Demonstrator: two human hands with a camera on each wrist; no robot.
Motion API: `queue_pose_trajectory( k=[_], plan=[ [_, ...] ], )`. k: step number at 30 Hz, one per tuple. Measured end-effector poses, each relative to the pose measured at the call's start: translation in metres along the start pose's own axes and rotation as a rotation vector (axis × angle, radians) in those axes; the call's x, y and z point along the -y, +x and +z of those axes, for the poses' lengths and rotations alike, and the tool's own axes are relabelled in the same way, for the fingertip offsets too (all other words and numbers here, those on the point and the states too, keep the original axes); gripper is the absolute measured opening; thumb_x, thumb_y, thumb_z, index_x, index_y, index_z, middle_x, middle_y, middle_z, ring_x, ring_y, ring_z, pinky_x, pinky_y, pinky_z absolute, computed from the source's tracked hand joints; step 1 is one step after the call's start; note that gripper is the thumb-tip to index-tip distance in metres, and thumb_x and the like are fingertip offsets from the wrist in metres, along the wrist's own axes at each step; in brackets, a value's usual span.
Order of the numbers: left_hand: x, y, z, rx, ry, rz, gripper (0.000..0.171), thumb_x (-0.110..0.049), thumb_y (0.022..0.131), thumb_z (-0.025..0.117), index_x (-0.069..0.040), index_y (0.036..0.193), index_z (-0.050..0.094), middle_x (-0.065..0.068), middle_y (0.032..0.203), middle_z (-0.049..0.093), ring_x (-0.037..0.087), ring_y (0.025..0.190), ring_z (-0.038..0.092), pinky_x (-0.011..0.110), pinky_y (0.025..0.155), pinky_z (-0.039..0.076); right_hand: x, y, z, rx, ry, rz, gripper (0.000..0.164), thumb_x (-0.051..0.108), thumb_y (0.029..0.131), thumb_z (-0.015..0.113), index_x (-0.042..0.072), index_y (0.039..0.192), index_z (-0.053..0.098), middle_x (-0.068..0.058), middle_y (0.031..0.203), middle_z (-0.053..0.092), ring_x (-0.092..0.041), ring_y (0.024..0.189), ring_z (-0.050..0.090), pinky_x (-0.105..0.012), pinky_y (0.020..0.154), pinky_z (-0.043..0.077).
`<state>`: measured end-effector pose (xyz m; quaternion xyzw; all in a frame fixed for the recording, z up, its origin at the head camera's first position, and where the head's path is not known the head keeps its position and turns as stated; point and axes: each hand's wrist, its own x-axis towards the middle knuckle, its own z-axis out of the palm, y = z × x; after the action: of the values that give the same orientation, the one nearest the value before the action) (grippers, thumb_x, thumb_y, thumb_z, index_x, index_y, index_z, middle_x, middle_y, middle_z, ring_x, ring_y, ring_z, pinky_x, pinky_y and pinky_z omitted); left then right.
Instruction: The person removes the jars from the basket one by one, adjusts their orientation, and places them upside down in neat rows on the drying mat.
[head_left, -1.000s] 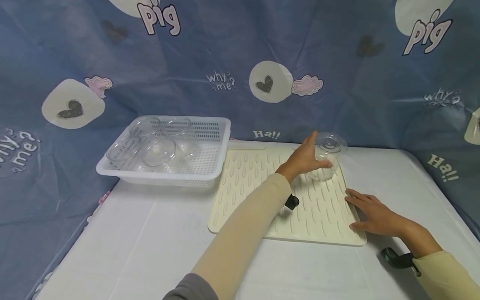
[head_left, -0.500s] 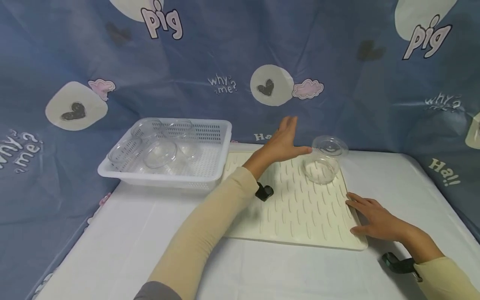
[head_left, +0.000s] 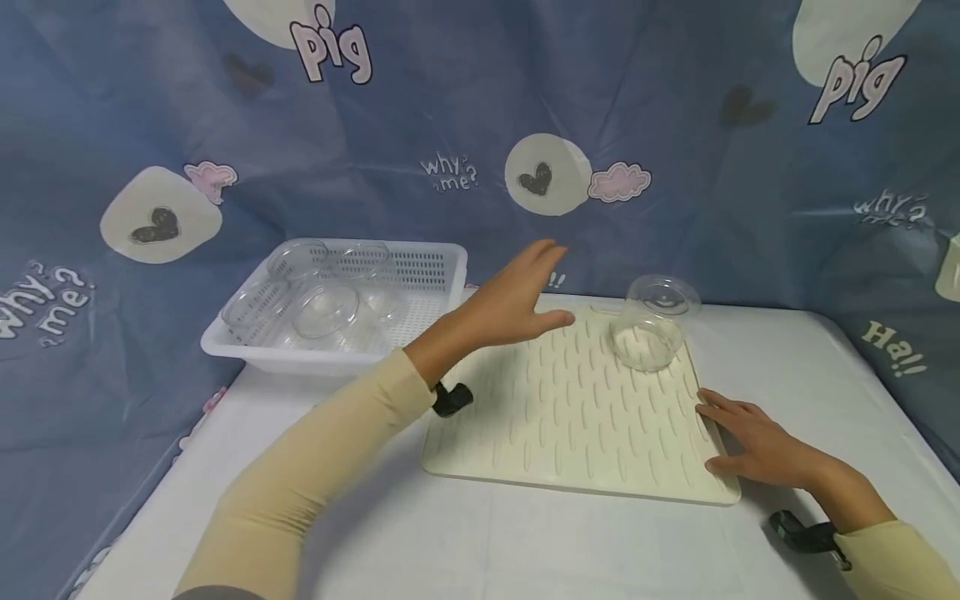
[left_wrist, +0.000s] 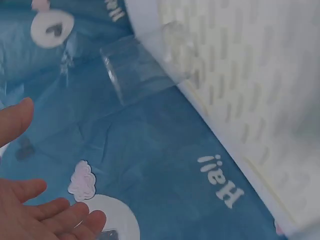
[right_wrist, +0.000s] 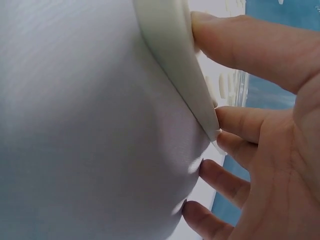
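My left hand (head_left: 506,300) is in the air over the left part of a cream ribbed mat (head_left: 577,417), fingers extended, thumb apart, holding nothing. In the left wrist view its fingers (left_wrist: 65,215) are spread from the thumb. A clear round container (head_left: 648,342) stands at the mat's far right corner; its see-through wall (left_wrist: 145,65) also shows in the left wrist view. My right hand (head_left: 765,446) rests at the mat's right edge. In the right wrist view the thumb (right_wrist: 225,40) lies on the mat's top and two fingertips (right_wrist: 227,120) touch its rim.
A white perforated basket (head_left: 427,308) at the back left holds several clear round containers (head_left: 326,308). A white cloth (head_left: 585,550) covers the table. A blue printed sheet (head_left: 420,108) hangs along the back and left side.
My left hand has moved away from the clear container, leftward across the mat, and the container stays standing there. My right hand stays at the mat's edge.
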<state>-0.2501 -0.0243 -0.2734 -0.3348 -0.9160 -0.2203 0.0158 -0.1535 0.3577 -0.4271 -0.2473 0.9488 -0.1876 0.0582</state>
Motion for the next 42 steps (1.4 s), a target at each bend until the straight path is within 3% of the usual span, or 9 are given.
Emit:
queue_pose_trajectory(
  k=[4, 8, 17, 25, 32, 42],
  plan=[
    [0.007, -0.034, -0.008, 0.014, 0.096, 0.033, 0.084, -0.043, 0.092, 0.067, -0.013, 0.157, 0.024, 0.011, 0.165, 0.02, 0.027, 0.152, 0.027, 0.049, 0.119, 0.036, -0.001, -0.001, 0.0, -0.019, -0.015, -0.014, 0.077, 0.027, 0.079, 0.081, -0.006, 0.139, 0.046, -0.016, 0.163, 0.025, -0.054, 0.126, 0.039, -0.069, 0.088, 0.042],
    [0.022, -0.07, -0.022, -0.007, 0.155, 0.01, 0.083, -0.042, 0.091, 0.069, -0.011, 0.156, 0.027, 0.013, 0.164, 0.023, 0.031, 0.151, 0.029, 0.052, 0.118, 0.035, -0.001, 0.0, 0.001, -0.018, -0.01, -0.017, 0.076, 0.028, 0.08, 0.08, -0.006, 0.139, 0.047, -0.017, 0.162, 0.026, -0.054, 0.125, 0.039, -0.069, 0.088, 0.042],
    [0.082, -0.128, -0.053, -0.094, 0.218, -0.16, 0.083, -0.034, 0.091, 0.071, -0.005, 0.156, 0.027, 0.02, 0.161, 0.03, 0.04, 0.148, 0.03, 0.061, 0.117, 0.031, 0.001, 0.001, 0.001, 0.001, -0.001, 0.016, 0.077, 0.027, 0.079, 0.081, -0.006, 0.14, 0.046, -0.028, 0.153, 0.033, -0.052, 0.125, 0.04, -0.068, 0.089, 0.043],
    [0.139, -0.169, -0.064, -0.164, 0.248, -0.32, 0.08, -0.031, 0.09, 0.072, 0.002, 0.151, 0.033, 0.028, 0.153, 0.037, 0.048, 0.142, 0.033, 0.066, 0.114, 0.029, 0.004, 0.002, 0.0, 0.018, -0.004, 0.04, 0.078, 0.029, 0.079, 0.081, -0.006, 0.14, 0.046, -0.029, 0.151, 0.034, -0.051, 0.126, 0.039, -0.067, 0.091, 0.043],
    [0.163, -0.184, -0.074, -0.128, 0.253, -0.357, 0.089, -0.039, 0.089, 0.072, 0.008, 0.15, 0.029, 0.034, 0.152, 0.033, 0.054, 0.14, 0.032, 0.069, 0.112, 0.028, 0.003, 0.002, 0.0, 0.02, -0.01, 0.019, 0.078, 0.028, 0.079, 0.082, -0.006, 0.14, 0.046, -0.029, 0.152, 0.033, -0.052, 0.124, 0.04, -0.067, 0.089, 0.043],
    [0.175, -0.172, -0.078, 0.035, 0.216, -0.509, 0.113, -0.06, 0.083, 0.07, 0.011, 0.153, 0.018, 0.037, 0.156, 0.025, 0.056, 0.142, 0.027, 0.07, 0.113, 0.026, 0.002, 0.001, 0.001, 0.011, 0.008, 0.016, 0.077, 0.028, 0.081, 0.08, -0.006, 0.141, 0.044, -0.023, 0.16, 0.026, -0.054, 0.125, 0.037, -0.071, 0.088, 0.041]
  ],
)
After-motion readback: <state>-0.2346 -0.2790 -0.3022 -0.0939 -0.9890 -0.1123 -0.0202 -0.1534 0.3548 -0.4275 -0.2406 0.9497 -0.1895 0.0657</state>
